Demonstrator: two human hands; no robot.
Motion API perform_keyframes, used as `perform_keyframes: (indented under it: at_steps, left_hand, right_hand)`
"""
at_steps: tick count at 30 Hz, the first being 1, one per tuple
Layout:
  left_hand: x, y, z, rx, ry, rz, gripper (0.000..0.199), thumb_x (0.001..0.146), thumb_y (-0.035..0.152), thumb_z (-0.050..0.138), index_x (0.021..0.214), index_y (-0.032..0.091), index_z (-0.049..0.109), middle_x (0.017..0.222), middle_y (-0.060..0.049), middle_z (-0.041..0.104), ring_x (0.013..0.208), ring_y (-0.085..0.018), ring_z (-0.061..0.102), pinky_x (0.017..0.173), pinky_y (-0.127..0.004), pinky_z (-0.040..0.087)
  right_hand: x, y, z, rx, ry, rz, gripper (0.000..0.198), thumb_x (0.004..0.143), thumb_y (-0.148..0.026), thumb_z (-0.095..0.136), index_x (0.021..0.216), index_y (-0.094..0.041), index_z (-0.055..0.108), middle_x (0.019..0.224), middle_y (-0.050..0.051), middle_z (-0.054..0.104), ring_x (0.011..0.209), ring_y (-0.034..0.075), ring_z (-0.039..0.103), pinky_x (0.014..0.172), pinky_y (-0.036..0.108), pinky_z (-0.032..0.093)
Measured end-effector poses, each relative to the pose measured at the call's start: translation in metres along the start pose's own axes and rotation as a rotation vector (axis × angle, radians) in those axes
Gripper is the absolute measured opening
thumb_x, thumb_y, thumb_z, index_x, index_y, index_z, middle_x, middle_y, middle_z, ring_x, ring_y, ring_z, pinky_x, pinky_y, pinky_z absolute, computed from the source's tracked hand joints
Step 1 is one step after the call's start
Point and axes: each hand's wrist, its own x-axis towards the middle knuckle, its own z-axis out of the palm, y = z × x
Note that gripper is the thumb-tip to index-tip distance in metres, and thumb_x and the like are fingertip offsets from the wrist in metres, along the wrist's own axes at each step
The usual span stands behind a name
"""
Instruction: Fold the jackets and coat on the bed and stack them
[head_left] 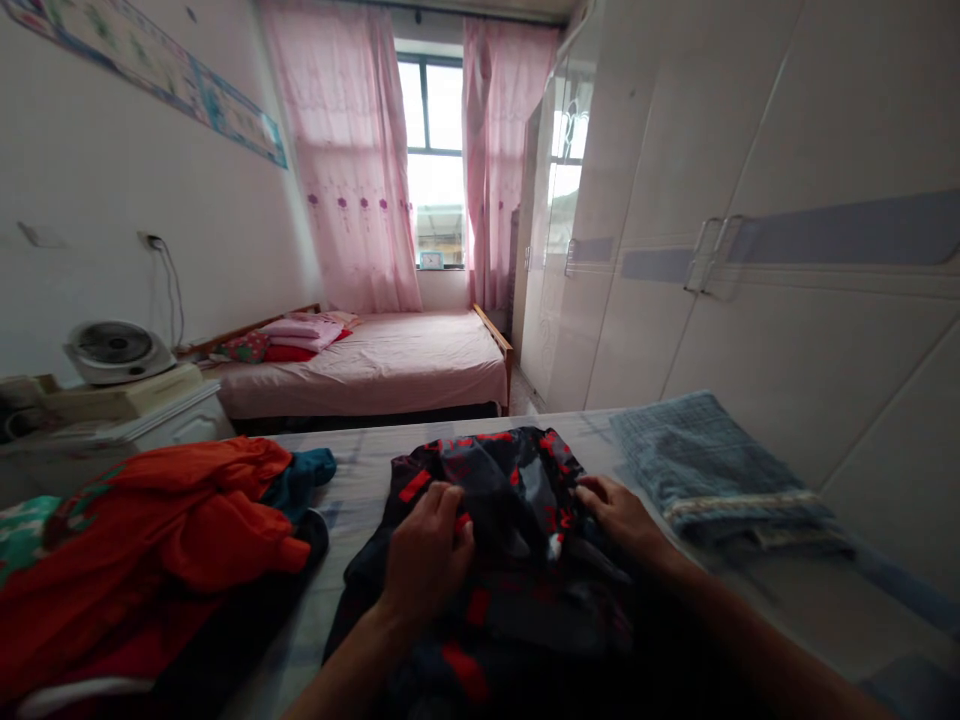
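Observation:
A dark garment (517, 590) with red and grey patches lies partly bunched on the bed right in front of me; its exact kind is not clear. My left hand (427, 550) has its fingers curled on the garment's left side and grips the cloth. At the opposite edge, my right hand (619, 515) pinches the fabric between thumb and fingers. The lower part of the garment fades into shadow close to my body.
Left of the garment is a heap of clothes with an orange top (217, 500). Folded denim (720, 470) lies on the right of the near bed (360, 445). Beyond are a second bed (420, 350), a fan (116, 350) on a cabinet, and a white wardrobe (675, 180) along the right.

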Motion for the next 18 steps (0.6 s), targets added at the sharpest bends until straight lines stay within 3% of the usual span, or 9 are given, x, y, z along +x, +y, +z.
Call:
perform_keyframes:
  at_steps: [2, 3, 6, 8, 12, 14, 18]
  left_hand:
    - [0.006, -0.003, -0.002, 0.015, -0.052, 0.102, 0.053, 0.077, 0.023, 0.057, 0.127, 0.021, 0.042, 0.135, -0.009, 0.043, 0.119, -0.025, 0.046, 0.094, -0.035, 0.042]
    - [0.007, -0.004, 0.000, 0.028, -0.135, 0.139, 0.055, 0.076, 0.022, 0.058, 0.129, 0.022, 0.042, 0.135, -0.009, 0.042, 0.120, -0.025, 0.045, 0.094, -0.035, 0.042]
    - [0.005, -0.005, 0.010, 0.070, -0.359, 0.163, 0.026, 0.081, 0.012, 0.046, 0.103, 0.020, 0.058, 0.108, -0.007, 0.060, 0.099, -0.020, 0.057, 0.081, -0.030, 0.047]
    - [0.000, -0.003, 0.016, 0.076, -0.398, 0.164, 0.025, 0.082, 0.008, 0.040, 0.088, 0.019, 0.061, 0.093, -0.005, 0.062, 0.088, -0.018, 0.059, 0.076, -0.028, 0.046]
    - [-0.007, -0.007, 0.014, 0.018, -0.397, 0.146, 0.021, 0.079, 0.008, 0.045, 0.078, 0.021, 0.061, 0.088, -0.002, 0.062, 0.082, -0.016, 0.060, 0.073, -0.024, 0.044]
    - [0.000, -0.017, 0.009, -0.026, -0.356, 0.074, 0.019, 0.079, 0.012, 0.046, 0.076, 0.022, 0.062, 0.086, -0.001, 0.062, 0.078, -0.014, 0.060, 0.069, -0.023, 0.043]
    - [0.037, -0.057, 0.003, -0.083, -0.146, -0.211, 0.026, 0.087, 0.026, 0.040, 0.104, 0.020, 0.058, 0.114, -0.009, 0.057, 0.104, -0.024, 0.055, 0.084, -0.031, 0.040]
  right_hand:
    - [0.013, 0.005, 0.010, 0.007, -0.033, 0.023, 0.030, 0.076, -0.042, 0.050, 0.086, -0.018, 0.065, 0.085, 0.006, 0.069, 0.080, 0.020, 0.063, 0.072, 0.030, 0.047]
    - [0.018, 0.006, 0.015, 0.009, -0.046, 0.030, 0.027, 0.074, -0.040, 0.053, 0.081, -0.017, 0.065, 0.080, 0.005, 0.069, 0.076, 0.020, 0.063, 0.069, 0.029, 0.047]
    - [0.027, 0.003, 0.023, 0.014, -0.047, 0.011, 0.021, 0.072, -0.034, 0.053, 0.078, -0.017, 0.064, 0.073, 0.002, 0.068, 0.070, 0.017, 0.062, 0.064, 0.026, 0.046]
    - [0.028, 0.003, 0.018, -0.007, -0.006, -0.016, 0.021, 0.076, -0.032, 0.048, 0.082, -0.018, 0.063, 0.076, 0.001, 0.067, 0.071, 0.015, 0.061, 0.065, 0.024, 0.045]
    - [0.022, 0.019, -0.003, -0.142, 0.037, -0.005, 0.008, 0.068, -0.021, 0.054, 0.070, -0.020, 0.062, 0.068, 0.001, 0.064, 0.069, 0.017, 0.060, 0.066, 0.025, 0.041]
    - [0.023, 0.028, -0.012, -0.202, 0.039, 0.015, 0.009, 0.066, -0.017, 0.056, 0.071, -0.018, 0.063, 0.069, 0.004, 0.065, 0.072, 0.020, 0.061, 0.069, 0.028, 0.041]
    - [0.051, 0.025, -0.015, -0.222, 0.072, 0.026, 0.029, 0.080, -0.027, 0.052, 0.105, -0.014, 0.061, 0.103, 0.013, 0.065, 0.096, 0.022, 0.059, 0.085, 0.031, 0.041]
